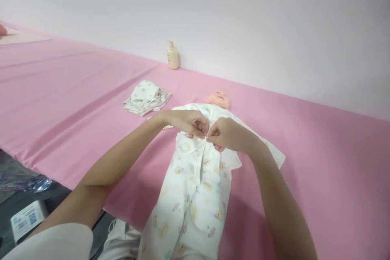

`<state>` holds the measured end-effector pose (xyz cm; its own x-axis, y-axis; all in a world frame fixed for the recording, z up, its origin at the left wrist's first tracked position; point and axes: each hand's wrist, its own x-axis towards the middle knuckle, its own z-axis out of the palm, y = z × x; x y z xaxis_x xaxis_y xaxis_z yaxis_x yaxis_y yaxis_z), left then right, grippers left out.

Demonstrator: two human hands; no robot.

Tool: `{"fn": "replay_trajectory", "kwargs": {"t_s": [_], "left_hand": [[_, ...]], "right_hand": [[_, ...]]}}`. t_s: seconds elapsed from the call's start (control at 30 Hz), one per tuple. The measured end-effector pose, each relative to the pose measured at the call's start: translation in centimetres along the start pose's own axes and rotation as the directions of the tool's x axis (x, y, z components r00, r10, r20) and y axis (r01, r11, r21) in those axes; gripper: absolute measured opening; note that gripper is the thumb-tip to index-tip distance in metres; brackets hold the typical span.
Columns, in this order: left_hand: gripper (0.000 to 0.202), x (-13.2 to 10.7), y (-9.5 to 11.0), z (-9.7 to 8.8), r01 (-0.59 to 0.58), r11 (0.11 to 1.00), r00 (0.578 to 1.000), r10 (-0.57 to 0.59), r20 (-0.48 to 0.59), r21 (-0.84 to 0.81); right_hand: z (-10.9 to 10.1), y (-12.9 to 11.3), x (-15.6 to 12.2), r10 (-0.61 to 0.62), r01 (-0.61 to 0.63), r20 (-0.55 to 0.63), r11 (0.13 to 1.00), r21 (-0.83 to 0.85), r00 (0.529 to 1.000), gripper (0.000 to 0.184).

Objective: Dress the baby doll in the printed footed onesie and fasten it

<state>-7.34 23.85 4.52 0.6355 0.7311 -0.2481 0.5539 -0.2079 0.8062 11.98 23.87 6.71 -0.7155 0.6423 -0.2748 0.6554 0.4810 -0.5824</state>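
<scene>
A baby doll lies on its back, its head toward the wall. White baby clothes with a small bear print cover it, the sleeves spread sideways and the legs stretching toward me. My left hand and my right hand meet over the doll's waist. Thumb and fingers of each are pinched together on the white edge of the garment. The fingertips nearly touch, and the exact bit of cloth, tie or fastener between them is too small to make out.
A pink sheet covers the table. Folded printed cloths lie left of the doll. A pump bottle stands against the white wall. Below the table's left edge are a white labelled box and shiny plastic wrapping.
</scene>
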Motion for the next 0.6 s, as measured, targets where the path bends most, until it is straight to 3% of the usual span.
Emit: {"fn": "replay_trajectory", "kwargs": {"t_s": [0.1,0.33,0.6], "left_hand": [[0.015,-0.1,0.1,-0.1,0.005,0.999,1.0,-0.004,0.006,-0.048],[0.013,-0.3,0.0,-0.1,0.016,0.988,1.0,-0.017,-0.005,-0.154],[0.016,0.0,-0.6,0.0,-0.002,0.982,1.0,-0.002,-0.019,-0.188]], "right_hand": [[-0.1,0.1,-0.1,-0.001,0.001,-0.01,0.999,0.054,1.0,0.016],[-0.3,0.9,-0.2,-0.132,0.127,0.029,0.983,0.133,0.991,0.017],[0.1,1.2,0.4,-0.083,0.088,-0.035,0.984,0.155,0.996,0.014]]}}
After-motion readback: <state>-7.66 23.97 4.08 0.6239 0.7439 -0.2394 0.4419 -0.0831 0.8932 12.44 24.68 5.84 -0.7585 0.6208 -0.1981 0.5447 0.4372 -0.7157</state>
